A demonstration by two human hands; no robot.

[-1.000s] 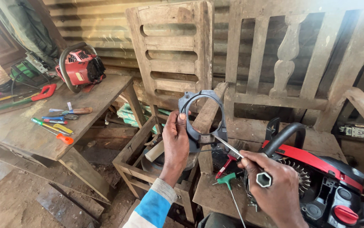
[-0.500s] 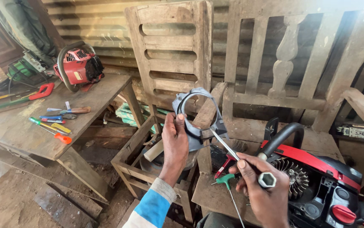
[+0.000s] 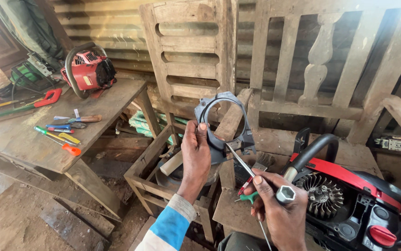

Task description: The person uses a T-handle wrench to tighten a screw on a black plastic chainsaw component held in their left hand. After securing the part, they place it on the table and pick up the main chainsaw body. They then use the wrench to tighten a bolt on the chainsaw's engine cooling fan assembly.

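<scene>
A grey ring-shaped plastic housing [image 3: 223, 123] was held upright in the air above a wooden stool [image 3: 163, 186], pinched at its lower left rim by the left hand [image 3: 196, 155]. The right hand [image 3: 282, 214] was closed around a metal socket wrench [image 3: 256, 179], whose tip touched the housing's lower edge. Just right of that hand, an opened red chainsaw [image 3: 349, 195] lay on the bench. Another red chainsaw [image 3: 89, 69] sat at the far edge of a wooden table [image 3: 33, 144].

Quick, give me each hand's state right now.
Left hand: closed on the grey ring-shaped plastic cover, held up.
Right hand: closed on the T-shaped metal wrench, its tip against the cover.
</scene>
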